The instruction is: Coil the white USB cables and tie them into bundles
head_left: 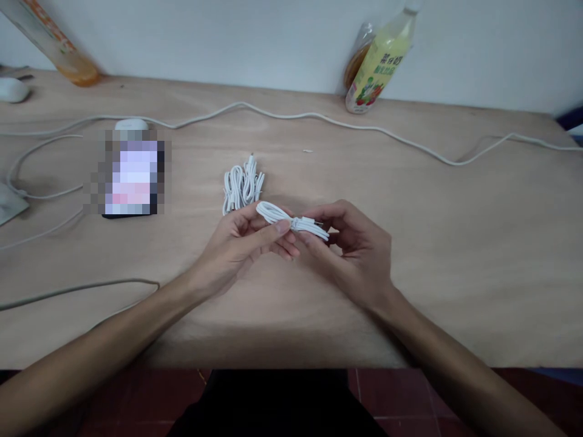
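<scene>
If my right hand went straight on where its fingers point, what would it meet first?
Past the held cable bundle, probably your left hand, though depth is unclear.

Pale wood-grain worktop spanning 9 to 3 o'clock, back corner between 2 and 3. Plain whitish wall at 12 o'clock, behind worktop's rear edge. Red-brown tiled floor at 6 o'clock, below front edge, thin pale joints. Light soft, dimmer toward front edge.
</scene>
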Demonstrator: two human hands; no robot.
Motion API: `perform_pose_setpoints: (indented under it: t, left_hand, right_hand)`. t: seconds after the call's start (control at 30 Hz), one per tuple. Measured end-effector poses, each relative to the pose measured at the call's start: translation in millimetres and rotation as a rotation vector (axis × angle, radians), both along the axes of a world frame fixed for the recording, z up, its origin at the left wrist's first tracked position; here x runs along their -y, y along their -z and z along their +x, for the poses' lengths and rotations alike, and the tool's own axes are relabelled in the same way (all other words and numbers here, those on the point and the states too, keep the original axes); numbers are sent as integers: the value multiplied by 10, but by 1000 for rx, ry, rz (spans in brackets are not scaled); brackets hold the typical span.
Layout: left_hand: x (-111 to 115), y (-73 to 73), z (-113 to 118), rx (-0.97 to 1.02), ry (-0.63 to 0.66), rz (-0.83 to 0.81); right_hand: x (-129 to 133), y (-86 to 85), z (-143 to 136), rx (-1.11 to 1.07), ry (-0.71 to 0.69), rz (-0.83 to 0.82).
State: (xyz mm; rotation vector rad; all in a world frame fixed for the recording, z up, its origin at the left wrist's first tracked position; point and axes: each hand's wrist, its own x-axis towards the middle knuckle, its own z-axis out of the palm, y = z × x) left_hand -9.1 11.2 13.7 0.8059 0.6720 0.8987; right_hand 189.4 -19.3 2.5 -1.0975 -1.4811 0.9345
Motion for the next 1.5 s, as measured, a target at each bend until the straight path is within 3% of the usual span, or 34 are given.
perform_pose_setpoints:
  t: [0.27,0.53,0.97,1.2,1.5]
  left_hand:
    - [-4,19,2,17,-35,-6]
    - [-12,37,-10,-155,-83,68]
    - [-7,31,-11,-300,-101,220]
    - [58,22,-9,-400,-182,400]
    - [79,80,-10,-425,-183,434]
  right_hand:
    - [-20,5,1,71,42,149]
    - [-20,-6,-3,67,19,157]
    - [-10,-29,15,-47,-93,-22]
    - [-4,-15,0,-144,-89,-131]
    - [-37,-29,-2,-151,-76,-190]
